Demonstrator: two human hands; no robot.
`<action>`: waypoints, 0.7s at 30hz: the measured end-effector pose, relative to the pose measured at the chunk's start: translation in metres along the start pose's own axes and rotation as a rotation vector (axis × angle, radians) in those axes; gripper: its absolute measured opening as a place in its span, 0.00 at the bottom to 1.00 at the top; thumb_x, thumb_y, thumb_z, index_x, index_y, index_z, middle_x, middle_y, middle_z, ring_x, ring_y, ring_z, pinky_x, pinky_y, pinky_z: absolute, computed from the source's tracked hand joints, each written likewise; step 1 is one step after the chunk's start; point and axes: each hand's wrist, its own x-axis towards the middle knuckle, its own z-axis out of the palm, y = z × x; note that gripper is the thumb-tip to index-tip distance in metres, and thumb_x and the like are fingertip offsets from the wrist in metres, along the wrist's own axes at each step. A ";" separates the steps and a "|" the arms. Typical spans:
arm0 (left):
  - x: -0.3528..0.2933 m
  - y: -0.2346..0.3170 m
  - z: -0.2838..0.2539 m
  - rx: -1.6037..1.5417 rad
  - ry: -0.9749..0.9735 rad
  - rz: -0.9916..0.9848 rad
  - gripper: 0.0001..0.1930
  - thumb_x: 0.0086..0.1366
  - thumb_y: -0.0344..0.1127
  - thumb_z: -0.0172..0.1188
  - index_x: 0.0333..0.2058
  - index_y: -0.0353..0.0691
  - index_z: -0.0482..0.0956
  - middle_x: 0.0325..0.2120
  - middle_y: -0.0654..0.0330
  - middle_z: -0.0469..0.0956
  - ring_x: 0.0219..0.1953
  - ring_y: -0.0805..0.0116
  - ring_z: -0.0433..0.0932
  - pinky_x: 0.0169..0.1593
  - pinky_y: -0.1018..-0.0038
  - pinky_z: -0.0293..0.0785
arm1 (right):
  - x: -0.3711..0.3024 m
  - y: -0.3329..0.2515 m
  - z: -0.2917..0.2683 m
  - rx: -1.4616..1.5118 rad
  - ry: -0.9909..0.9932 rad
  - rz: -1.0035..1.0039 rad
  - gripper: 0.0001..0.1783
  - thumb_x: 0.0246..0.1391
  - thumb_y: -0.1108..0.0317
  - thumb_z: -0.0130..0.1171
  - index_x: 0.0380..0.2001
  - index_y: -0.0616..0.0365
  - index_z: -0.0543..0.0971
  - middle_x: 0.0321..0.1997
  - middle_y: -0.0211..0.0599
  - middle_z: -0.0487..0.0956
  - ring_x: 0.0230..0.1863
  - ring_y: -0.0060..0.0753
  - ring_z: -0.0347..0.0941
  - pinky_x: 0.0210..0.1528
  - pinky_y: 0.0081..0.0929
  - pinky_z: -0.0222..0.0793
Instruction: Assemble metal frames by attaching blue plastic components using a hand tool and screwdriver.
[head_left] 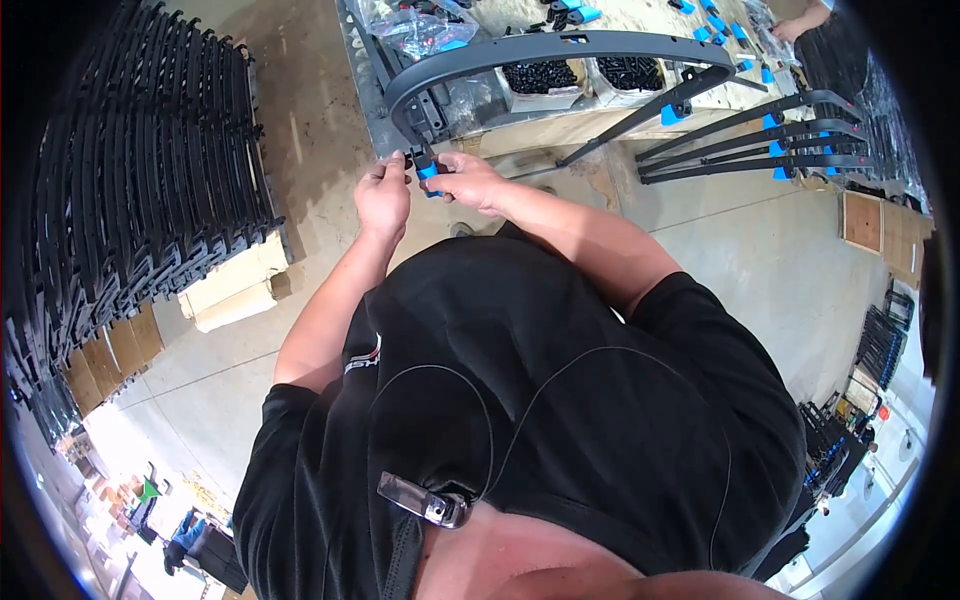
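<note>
A black curved tubular frame (560,47) arches over the workbench, its near left end coming down between my hands. At that end sits a blue-and-black fitting (428,170), and my right hand (472,184) is closed around it from the right. My left hand (383,198) is on the other side, thumb and fingers pinched together against the frame's end. Whatever lies in that pinch is too small and covered to make out. The frame's other leg (630,125) slants down on the right and carries a blue piece (672,115).
Boxes of small black parts (541,84) (628,78) stand on the workbench (520,130). Loose blue pieces (715,28) lie behind. Several similar frames (750,150) rest at the right. Stacked black frames (150,150) fill the left. Another person's hand (803,22) shows far right.
</note>
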 end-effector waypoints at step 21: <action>-0.030 -0.006 -0.013 0.395 0.016 0.344 0.20 0.64 0.32 0.64 0.54 0.34 0.79 0.40 0.62 0.81 0.41 0.73 0.75 0.48 0.74 0.73 | -0.028 -0.041 -0.013 0.302 0.096 0.214 0.19 0.61 0.56 0.61 0.47 0.59 0.77 0.42 0.40 0.80 0.41 0.33 0.77 0.45 0.32 0.74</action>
